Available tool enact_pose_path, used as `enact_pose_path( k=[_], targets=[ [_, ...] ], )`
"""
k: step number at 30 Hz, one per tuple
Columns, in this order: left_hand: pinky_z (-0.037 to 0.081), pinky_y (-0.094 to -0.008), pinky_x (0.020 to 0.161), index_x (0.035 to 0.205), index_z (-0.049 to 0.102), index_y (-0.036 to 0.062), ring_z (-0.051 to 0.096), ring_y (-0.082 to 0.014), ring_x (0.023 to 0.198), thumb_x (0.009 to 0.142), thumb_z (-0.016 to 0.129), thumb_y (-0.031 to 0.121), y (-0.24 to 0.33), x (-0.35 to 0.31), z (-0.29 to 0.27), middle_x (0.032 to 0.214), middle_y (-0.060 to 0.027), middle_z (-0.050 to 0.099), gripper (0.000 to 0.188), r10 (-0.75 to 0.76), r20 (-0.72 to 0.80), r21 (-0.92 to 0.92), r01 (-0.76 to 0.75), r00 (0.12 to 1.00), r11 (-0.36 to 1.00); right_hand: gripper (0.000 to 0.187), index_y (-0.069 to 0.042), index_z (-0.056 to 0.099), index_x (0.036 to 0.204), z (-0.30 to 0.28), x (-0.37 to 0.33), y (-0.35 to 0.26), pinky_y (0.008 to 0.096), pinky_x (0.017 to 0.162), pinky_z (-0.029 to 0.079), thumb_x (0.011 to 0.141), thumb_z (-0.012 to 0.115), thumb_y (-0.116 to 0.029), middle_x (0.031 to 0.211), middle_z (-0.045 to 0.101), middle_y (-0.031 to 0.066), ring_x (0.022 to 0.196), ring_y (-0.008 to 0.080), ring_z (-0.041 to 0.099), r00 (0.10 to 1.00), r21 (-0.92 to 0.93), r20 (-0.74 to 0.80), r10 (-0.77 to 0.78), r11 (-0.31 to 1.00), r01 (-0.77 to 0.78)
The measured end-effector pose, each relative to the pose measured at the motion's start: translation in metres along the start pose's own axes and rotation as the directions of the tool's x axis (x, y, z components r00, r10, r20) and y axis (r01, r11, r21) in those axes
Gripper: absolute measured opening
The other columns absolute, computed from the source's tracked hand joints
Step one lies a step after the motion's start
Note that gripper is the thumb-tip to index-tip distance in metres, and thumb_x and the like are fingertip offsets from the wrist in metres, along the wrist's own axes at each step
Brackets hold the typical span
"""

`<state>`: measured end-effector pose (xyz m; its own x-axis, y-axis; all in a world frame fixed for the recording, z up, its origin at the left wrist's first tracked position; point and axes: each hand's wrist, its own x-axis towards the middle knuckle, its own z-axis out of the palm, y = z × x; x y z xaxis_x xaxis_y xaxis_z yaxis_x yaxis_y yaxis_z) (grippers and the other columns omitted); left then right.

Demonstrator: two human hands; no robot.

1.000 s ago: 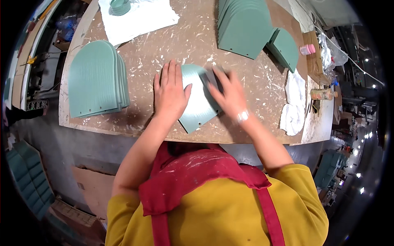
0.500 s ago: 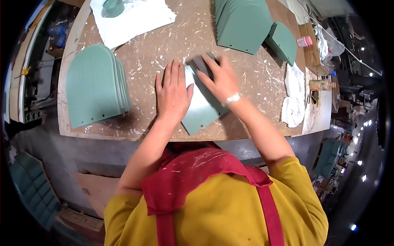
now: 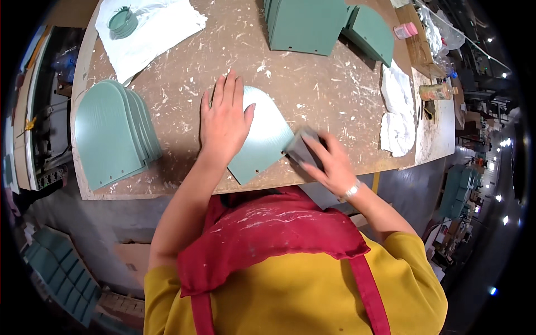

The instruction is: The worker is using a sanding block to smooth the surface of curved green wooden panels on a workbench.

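Observation:
A pale green panel with a rounded end and small holes along its straight edge lies flat in front of me. Pressed on its left side is my left hand, fingers stretched out flat. A grey sanding block is gripped in my right hand, its edge against the panel's lower right corner. The fingers of this hand are slightly blurred. Further left rests a stack of similar green panels, fanned a little to the right.
More green panels are stacked at the far side, and others lean beside them. A white cloth carries a green round container. On the right are a crumpled white cloth, a pink-capped bottle and an amber bottle.
My right hand has swept the sanding block from the panel's upper right edge down to its lower right corner. My left hand remains flat on the panel. The whole view has shifted slightly.

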<state>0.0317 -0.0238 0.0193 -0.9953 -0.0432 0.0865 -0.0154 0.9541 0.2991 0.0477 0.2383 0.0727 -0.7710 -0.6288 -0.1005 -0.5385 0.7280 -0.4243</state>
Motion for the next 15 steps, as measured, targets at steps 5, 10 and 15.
enact_pose_path(
  k=[5, 10, 15],
  targets=[
    [0.028, -0.0520, 0.112, 0.143, 0.038, 0.0014, 0.033, -0.0302, 0.140, 0.096, 0.053, 0.031, 0.000, 0.000, 0.003, 0.152, -0.0129, 0.034, 0.057, 0.028, -0.015, 0.019, -0.027, 0.999, 0.999, 0.054, -0.016, 0.053, 0.134, 0.018, 0.111, -0.006, 0.0469, 0.092, 0.043, 0.086, 0.066, -0.035, 0.116, 0.051, 0.0215, 0.107, 0.0393, 0.052, 0.976, 0.014, -0.217, 0.021, 1.000, -0.019],
    [0.029, -0.0514, 0.111, 0.141, 0.039, 0.0012, 0.033, -0.0298, 0.139, 0.094, 0.055, 0.032, -0.001, -0.004, 0.005, 0.151, -0.0142, 0.034, 0.059, -0.024, -0.029, -0.033, 0.023, 0.999, 0.999, 0.055, -0.015, 0.053, 0.134, 0.008, 0.048, 0.001, 0.0485, 0.092, 0.043, 0.085, 0.067, -0.035, 0.117, 0.051, 0.0218, 0.108, 0.0404, 0.051, 0.987, 0.063, -0.134, 0.094, 0.994, -0.086],
    [0.028, -0.0515, 0.110, 0.140, 0.041, 0.0008, 0.034, -0.0300, 0.139, 0.093, 0.056, 0.032, 0.005, -0.003, 0.005, 0.151, -0.0144, 0.034, 0.058, 0.036, -0.037, -0.001, -0.036, 0.999, 0.999, 0.057, -0.012, 0.054, 0.132, 0.016, 0.098, 0.001, 0.0473, 0.094, 0.044, 0.083, 0.069, -0.037, 0.118, 0.052, 0.0216, 0.108, 0.0406, 0.053, 0.964, -0.056, -0.252, 0.090, 0.993, -0.107]
  ],
)
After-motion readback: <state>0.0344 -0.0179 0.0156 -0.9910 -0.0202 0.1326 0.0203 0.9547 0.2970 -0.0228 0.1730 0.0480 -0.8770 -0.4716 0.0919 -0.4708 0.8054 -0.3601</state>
